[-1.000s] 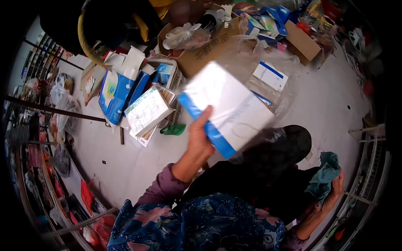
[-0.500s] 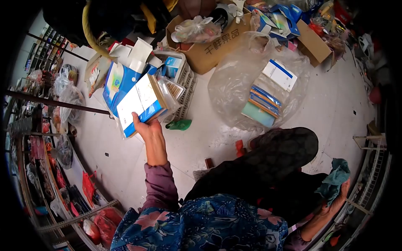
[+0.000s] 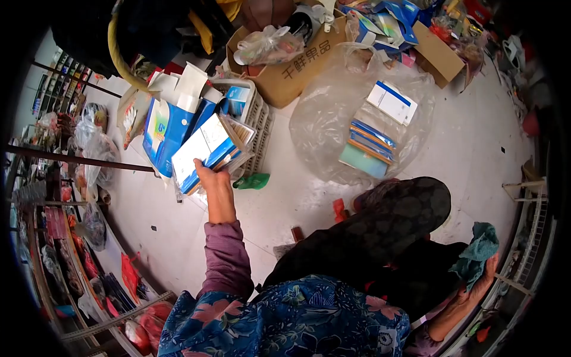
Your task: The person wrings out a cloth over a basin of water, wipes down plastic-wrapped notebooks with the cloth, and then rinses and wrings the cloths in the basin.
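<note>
My left hand (image 3: 215,185) grips the near end of a stack of flat white-and-blue packs (image 3: 202,143), thumb on top and fingers hidden beneath. The stack is tilted beside a crate, in front of an opened blue-and-white carton (image 3: 162,134). What the packs contain cannot be made out. Far to the right, my right hand (image 3: 486,278) holds a crumpled teal cloth (image 3: 476,254) close to a rack. On a clear plastic bag (image 3: 318,146) on the floor lie a white pack with a blue stripe (image 3: 391,102) and a row of blue-and-orange-edged packs (image 3: 370,143).
A pale plastic crate (image 3: 260,134) holding boxes stands behind the stack. Beyond it is a brown cardboard box (image 3: 291,77) with a knotted bag on top. Shelving with goods lines the left, and a wire rack (image 3: 532,238) runs along the right. A green scrap (image 3: 251,181) lies near the crate.
My left hand has shifted slightly right with the stack, now closer against the crate. The view has moved a little; my right hand still holds the cloth in the same place.
</note>
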A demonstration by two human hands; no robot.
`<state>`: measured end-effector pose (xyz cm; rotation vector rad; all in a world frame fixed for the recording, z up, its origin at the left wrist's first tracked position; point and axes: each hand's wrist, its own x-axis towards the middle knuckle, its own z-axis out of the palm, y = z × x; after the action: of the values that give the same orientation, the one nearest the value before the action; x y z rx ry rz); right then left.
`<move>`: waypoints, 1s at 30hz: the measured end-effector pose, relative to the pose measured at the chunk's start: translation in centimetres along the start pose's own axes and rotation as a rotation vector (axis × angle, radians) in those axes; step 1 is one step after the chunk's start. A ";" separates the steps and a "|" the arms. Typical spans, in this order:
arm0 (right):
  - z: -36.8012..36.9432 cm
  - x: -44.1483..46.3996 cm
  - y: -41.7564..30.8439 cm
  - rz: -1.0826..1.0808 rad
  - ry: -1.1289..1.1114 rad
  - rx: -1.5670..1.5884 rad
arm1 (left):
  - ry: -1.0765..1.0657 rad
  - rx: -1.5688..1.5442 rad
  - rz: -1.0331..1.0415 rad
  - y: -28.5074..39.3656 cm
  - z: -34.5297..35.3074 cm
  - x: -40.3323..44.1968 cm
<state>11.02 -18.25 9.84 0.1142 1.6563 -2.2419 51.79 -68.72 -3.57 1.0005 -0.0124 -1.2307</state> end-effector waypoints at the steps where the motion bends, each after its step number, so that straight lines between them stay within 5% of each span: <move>1: -0.1 0.0 0.1 0.004 0.001 0.001 | 0.068 0.058 -0.099 0.6 0.1 -0.4; 5: -0.1 0.2 0.2 0.005 0.000 0.013 | 0.188 0.251 -0.328 2.6 -0.9 -0.1; 8: 0.7 -0.2 0.1 -0.088 -0.081 -0.074 | 0.044 0.320 -0.527 4.9 -2.9 0.2; 11: 2.7 -0.3 -0.4 -0.041 -0.041 0.013 | 0.113 0.101 -0.400 5.0 -2.8 -0.2; 13: 3.7 -0.2 -0.5 -0.062 0.026 0.057 | -0.090 0.203 -0.370 4.0 -4.2 0.0; 15: 3.5 0.4 -0.6 -0.055 -0.012 0.059 | -0.188 0.366 -0.341 1.0 -3.1 -4.4; 18: 3.2 2.1 -0.2 -0.071 0.000 0.058 | -0.576 0.469 -0.769 -5.4 -3.9 -5.7; 22: 3.7 5.4 0.5 -0.031 0.066 0.017 | -0.543 0.735 -0.945 -14.6 1.3 -14.6; 29: 3.0 7.8 1.2 0.036 0.182 0.001 | -0.666 1.146 -0.824 -28.1 3.8 -17.5; 30: 2.7 7.8 1.1 0.035 0.175 -0.008 | -0.815 1.261 -0.654 -30.0 3.5 -17.2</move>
<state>4.51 -22.86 7.60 0.3439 1.7367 -2.2545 20.22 -57.06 -12.16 1.5175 -1.3256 -2.2427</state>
